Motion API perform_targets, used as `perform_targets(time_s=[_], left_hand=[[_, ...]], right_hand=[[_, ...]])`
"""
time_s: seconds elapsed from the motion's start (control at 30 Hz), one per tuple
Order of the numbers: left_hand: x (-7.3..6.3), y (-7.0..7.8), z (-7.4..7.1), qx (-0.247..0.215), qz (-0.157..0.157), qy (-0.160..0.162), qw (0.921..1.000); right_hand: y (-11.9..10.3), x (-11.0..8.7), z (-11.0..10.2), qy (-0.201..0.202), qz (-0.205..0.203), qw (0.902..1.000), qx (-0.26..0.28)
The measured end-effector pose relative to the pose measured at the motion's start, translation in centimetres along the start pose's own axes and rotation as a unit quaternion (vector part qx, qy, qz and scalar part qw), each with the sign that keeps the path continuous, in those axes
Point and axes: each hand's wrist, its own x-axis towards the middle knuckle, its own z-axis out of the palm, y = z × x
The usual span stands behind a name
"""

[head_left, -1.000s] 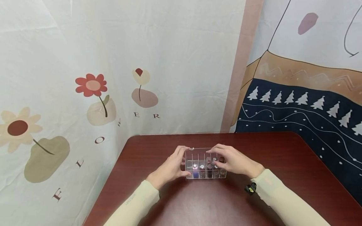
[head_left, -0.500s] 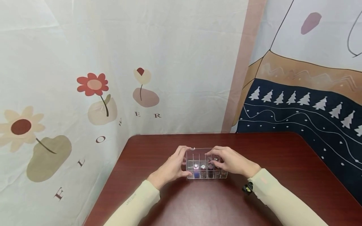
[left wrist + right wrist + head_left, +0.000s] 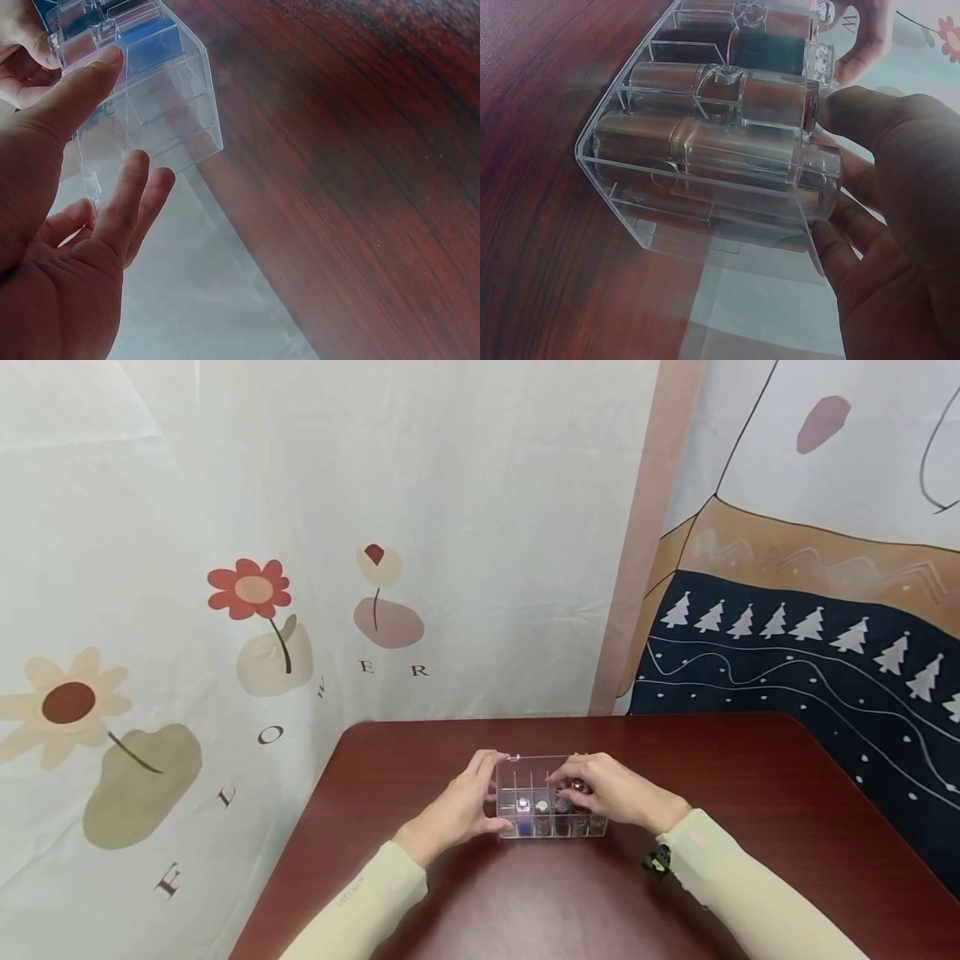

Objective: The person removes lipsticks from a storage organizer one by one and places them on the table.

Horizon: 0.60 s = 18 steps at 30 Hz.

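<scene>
A clear divided organizer (image 3: 517, 835) stands on the table, its compartments holding several lipstick tubes. My left hand (image 3: 453, 810) grips its left side, thumb on the front wall and fingers behind, as the left wrist view also shows. A tube with a blue-violet base (image 3: 522, 818) stands near that thumb. Over the right half, my right hand (image 3: 618, 789) reaches in from above with thumb and fingers curled at the tube tops. In the right wrist view, the thumb (image 3: 862, 112) presses the end of a brown lipstick tube (image 3: 780, 101); the other fingertips are partly hidden behind the tubes.
The dark red wooden table (image 3: 465, 910) extends around the organizer. Behind it hangs a pale curtain (image 3: 495, 568) with printed flowers, and a navy cloth with white trees (image 3: 750, 652) is at the right. A black device (image 3: 657, 861) sits at the right cuff.
My right hand has shifted slightly left over the organizer, its thumb and fingers now lower among the tubes and covering the back ones. The left hand keeps its grip.
</scene>
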Motion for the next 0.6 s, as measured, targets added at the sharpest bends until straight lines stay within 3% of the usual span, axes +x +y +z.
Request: perform_targets(time_s=[0.6], left_hand=[[0.11,-0.04,0.12,-0.002,0.006,0.005,1.0]], right_hand=[[0.0,-0.16,-0.05,0.024,-0.015,0.9996,0.001]])
